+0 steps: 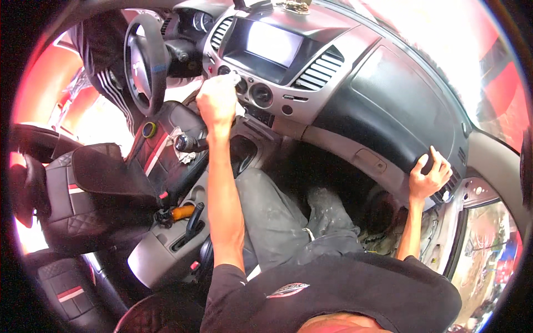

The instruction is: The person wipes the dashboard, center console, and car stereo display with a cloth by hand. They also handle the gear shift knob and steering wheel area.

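My left hand [216,102] reaches to the centre of the dashboard. It is closed on a white cloth [240,109], bits of which show past the fingers, and it rests against the panel of round control knobs [261,95]. The hand hides part of that panel. Just above is a screen [273,43], lit bright white. My right hand [430,175] lies with fingers apart on the lower right end of the black dashboard [397,83], beside the side air vent [446,191]. It holds nothing that I can see.
Left of my forearm stand the gear lever [184,143], with a crumpled cloth by it, and the handbrake [194,217] beside an orange-handled tool [183,212]. A round yellow-rimmed tin [149,130] lies on the driver's seat. Beyond the steering wheel [145,64] stands another person [105,61].
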Tool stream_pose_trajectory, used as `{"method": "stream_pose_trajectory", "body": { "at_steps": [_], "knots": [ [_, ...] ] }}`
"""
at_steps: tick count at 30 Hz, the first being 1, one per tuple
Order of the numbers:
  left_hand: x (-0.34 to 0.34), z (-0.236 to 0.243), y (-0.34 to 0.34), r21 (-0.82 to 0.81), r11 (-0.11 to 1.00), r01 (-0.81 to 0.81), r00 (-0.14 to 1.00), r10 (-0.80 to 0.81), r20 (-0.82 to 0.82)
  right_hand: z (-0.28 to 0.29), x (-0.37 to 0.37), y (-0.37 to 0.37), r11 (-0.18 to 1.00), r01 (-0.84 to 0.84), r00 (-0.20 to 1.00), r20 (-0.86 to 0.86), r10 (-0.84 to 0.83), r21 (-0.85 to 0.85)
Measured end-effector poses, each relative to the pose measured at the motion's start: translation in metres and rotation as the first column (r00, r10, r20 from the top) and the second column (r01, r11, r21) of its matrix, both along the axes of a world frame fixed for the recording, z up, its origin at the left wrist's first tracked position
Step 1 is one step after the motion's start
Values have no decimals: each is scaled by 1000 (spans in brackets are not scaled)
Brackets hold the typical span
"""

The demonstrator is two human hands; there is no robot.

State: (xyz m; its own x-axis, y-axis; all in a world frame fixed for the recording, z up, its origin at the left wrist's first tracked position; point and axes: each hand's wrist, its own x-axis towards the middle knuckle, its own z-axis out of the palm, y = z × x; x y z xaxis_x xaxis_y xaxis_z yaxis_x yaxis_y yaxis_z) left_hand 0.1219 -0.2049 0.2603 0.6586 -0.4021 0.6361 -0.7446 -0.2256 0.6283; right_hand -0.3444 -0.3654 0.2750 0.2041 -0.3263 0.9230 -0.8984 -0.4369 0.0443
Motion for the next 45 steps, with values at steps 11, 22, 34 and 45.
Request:
{"method": "stream_pose_trajectory", "body": {
  "at_steps": [11,22,34,45],
  "knots": [
    [-6,19,10,94,993,-67,988,52,146,1,0,2,1000,6,1000,7,-6,-11],
    [9,21,17,-25,999,32,998,-31,56,0,-1,3,1000,-4,1000,-8,3,-19],
    [-19,-10,19,-185,966,179,963,-211,-169,1,-7,-7,998,17,999,-45,-19,-53],
    [-50,-36,12,-326,907,268,762,-407,-504,-2,-5,-11,996,3,999,-50,-7,-91]
  ]
}}
